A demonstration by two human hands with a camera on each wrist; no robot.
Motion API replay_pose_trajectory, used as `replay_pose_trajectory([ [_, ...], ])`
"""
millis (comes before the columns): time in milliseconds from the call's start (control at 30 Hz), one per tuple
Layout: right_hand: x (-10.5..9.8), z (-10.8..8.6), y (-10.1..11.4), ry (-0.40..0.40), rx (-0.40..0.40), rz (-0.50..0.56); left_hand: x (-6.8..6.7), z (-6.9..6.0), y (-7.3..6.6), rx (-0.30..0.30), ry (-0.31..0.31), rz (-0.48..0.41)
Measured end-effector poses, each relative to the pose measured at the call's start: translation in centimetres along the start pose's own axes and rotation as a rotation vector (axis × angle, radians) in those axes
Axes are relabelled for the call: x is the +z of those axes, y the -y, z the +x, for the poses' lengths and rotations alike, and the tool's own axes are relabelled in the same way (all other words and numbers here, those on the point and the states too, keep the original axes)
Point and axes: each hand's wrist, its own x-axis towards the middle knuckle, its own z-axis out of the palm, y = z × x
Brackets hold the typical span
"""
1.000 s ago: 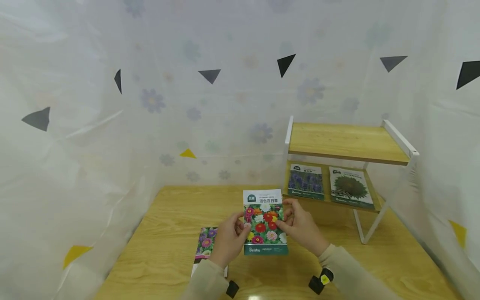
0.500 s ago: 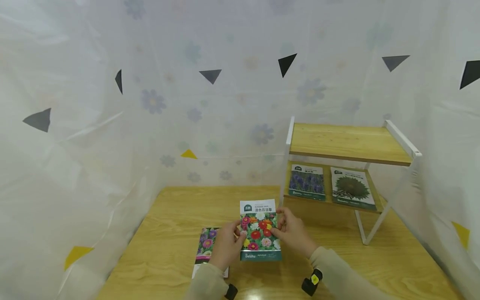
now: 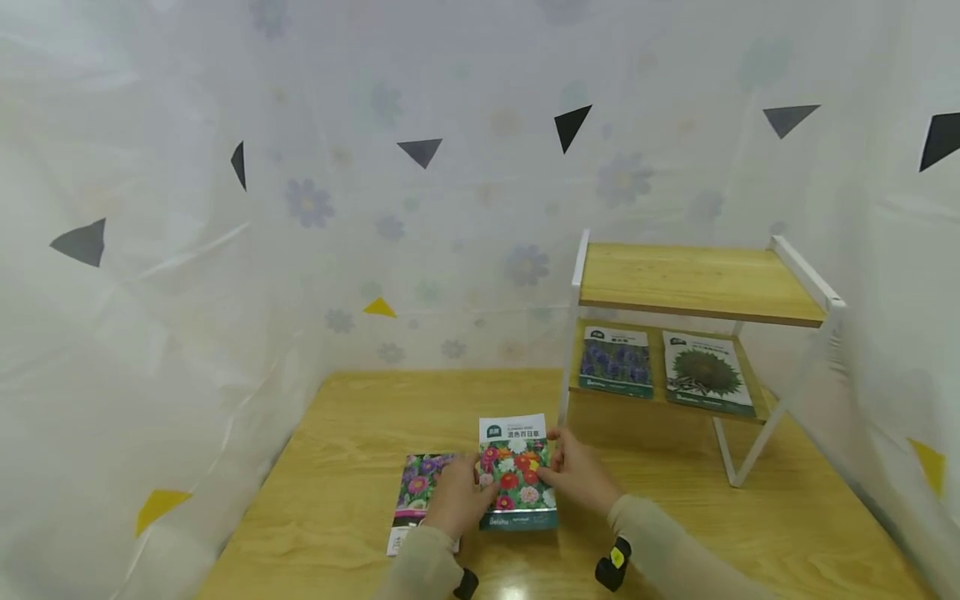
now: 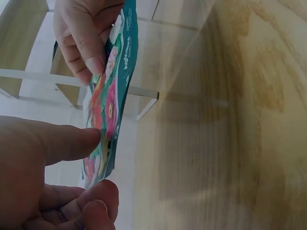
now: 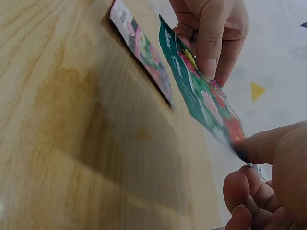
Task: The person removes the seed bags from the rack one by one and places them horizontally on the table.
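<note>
A seed packet with red, pink and white flowers (image 3: 517, 483) is held upright, tilted back, above the table. My left hand (image 3: 459, 498) pinches its left edge, thumb on the printed front. On the opposite edge my right hand (image 3: 581, 475) grips it between thumb and fingers. Both wrist views show a gap between the packet's green lower band (image 5: 180, 72) and the wood. A second packet with purple and pink flowers (image 3: 416, 483) lies flat on the table to the left, partly covered by my left hand and sleeve.
At the right stands a two-tier wooden rack (image 3: 701, 283) with white metal legs. Its lower shelf bears a lavender packet (image 3: 617, 362) and a sunflower packet (image 3: 707, 373). White patterned sheeting (image 3: 450, 225) surrounds the wooden table (image 3: 360, 408).
Both hands have brought the red-flowered packet lower and slightly left, toward the table beside the purple-flowered packet. Their grip on its edges stays the same.
</note>
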Motion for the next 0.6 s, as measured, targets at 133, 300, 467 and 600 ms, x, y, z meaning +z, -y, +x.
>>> replay_pose_trajectory([
  [133, 0.4, -0.3, -0.8, 0.053, 0.018, -0.008, 0.6, 0.1, 0.4, -0.01, 0.028, 0.006],
  [300, 1.1, -0.6, -1.4, 0.116, 0.039, 0.0, 1.4, -0.2, 0.9, -0.018, 0.046, 0.037],
  [467, 1.7, -1.0, -1.7, 0.169, 0.052, 0.004, 2.0, -0.4, 1.3, -0.048, 0.037, 0.096],
  [600, 2.1, -1.1, -2.0, 0.189, 0.055, 0.01, 2.3, -0.5, 1.5, -0.096, 0.049, 0.086],
])
